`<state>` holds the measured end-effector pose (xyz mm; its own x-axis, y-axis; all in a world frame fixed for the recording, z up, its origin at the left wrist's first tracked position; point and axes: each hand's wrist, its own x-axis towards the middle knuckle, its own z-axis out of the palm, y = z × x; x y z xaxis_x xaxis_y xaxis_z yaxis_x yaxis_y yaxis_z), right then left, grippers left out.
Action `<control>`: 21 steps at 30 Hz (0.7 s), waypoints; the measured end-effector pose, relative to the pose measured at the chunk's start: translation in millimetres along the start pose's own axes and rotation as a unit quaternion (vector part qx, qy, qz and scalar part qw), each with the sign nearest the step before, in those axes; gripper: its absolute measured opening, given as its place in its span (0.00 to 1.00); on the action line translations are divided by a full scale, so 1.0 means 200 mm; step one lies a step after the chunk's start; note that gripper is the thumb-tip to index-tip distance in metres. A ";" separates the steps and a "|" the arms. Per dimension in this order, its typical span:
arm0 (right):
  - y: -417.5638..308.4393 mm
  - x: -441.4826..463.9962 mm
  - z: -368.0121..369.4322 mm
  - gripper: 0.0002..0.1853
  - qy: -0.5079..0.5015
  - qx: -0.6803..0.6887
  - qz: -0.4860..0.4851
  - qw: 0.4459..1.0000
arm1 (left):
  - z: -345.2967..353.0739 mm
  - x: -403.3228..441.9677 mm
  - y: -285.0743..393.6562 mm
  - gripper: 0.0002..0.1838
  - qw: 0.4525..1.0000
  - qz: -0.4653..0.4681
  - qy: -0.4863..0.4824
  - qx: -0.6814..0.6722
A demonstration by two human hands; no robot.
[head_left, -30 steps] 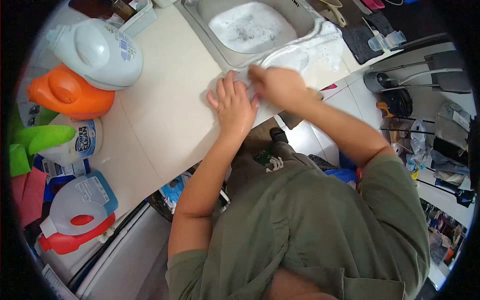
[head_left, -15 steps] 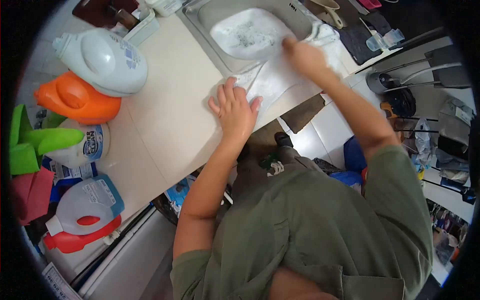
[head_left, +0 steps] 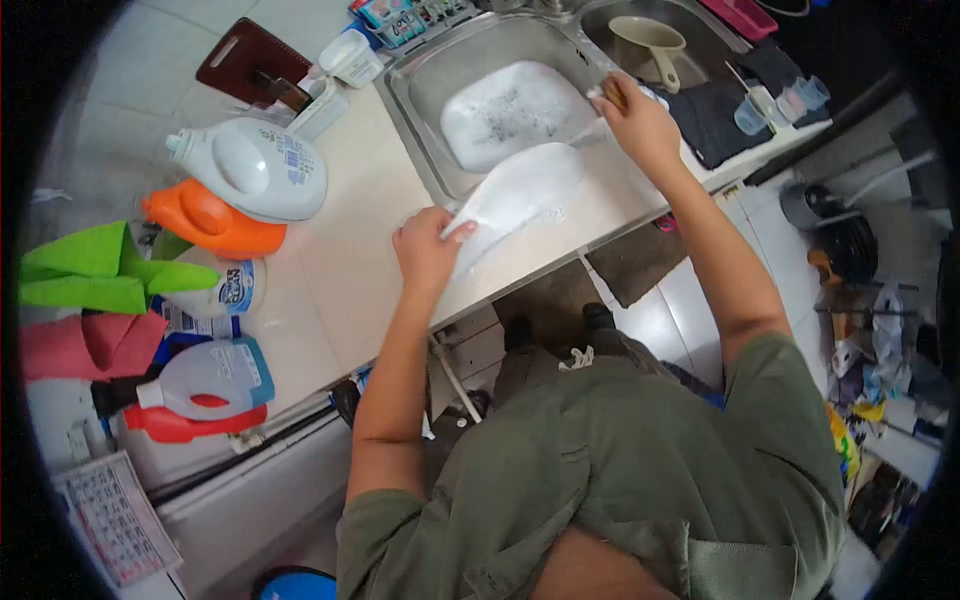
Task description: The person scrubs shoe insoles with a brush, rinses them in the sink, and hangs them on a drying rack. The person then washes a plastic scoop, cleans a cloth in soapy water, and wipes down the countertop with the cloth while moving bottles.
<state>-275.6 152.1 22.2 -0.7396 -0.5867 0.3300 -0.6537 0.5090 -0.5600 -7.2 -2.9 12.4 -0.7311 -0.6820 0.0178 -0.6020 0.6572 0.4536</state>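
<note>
My left hand (head_left: 426, 246) is closed on one edge of a wet white cloth (head_left: 530, 190). The cloth is raised and folded over, hanging above the front rim of the sink (head_left: 425, 150) and the counter. Pale suds or water show on the counter beneath it. In my right hand (head_left: 640, 122) is a small brown scrub brush (head_left: 615, 95), held over the sink's right side; my fingers cover part of it. Foamy water with dark specks lies in a white basin (head_left: 450, 125) inside the sink, just beyond the cloth.
Left on the counter (head_left: 345, 260) stand a pale detergent jug (head_left: 255, 170), an orange jug (head_left: 215, 225) and a tub (head_left: 240, 288). A beige pot (head_left: 640, 45) sits in the second sink. Clear cups (head_left: 790, 103) and a dark cloth (head_left: 705, 125) lie at the right.
My left hand went from resting with spread fingers on the cloth to gripping its edge, and the cloth came up off the counter. My right hand moved away from the cloth with the brush.
</note>
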 end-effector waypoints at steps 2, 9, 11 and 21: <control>0.07 0.03 -0.03 0.24 0.023 0.056 0.051 0.997 | -0.05 0.10 -0.04 0.18 0.997 -0.034 0.020 -0.063; 0.16 0.08 0.07 0.27 -0.041 0.223 0.054 0.973 | -0.36 0.37 0.14 0.13 0.991 0.076 0.064 -0.091; 0.15 0.10 0.14 0.26 0.000 0.258 0.038 0.965 | -0.47 0.44 0.17 0.12 0.994 0.074 0.052 -0.060; 0.02 0.17 0.09 0.23 -0.030 0.423 0.122 0.897 | -0.77 0.78 0.10 0.12 0.992 0.118 0.028 0.018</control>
<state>-300.1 123.5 16.8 -0.8172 -0.5689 0.0926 -0.0990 -0.0196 -0.9949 -84.5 -146.2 160.8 -0.8348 -0.5239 0.1692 -0.4282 0.8111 0.3985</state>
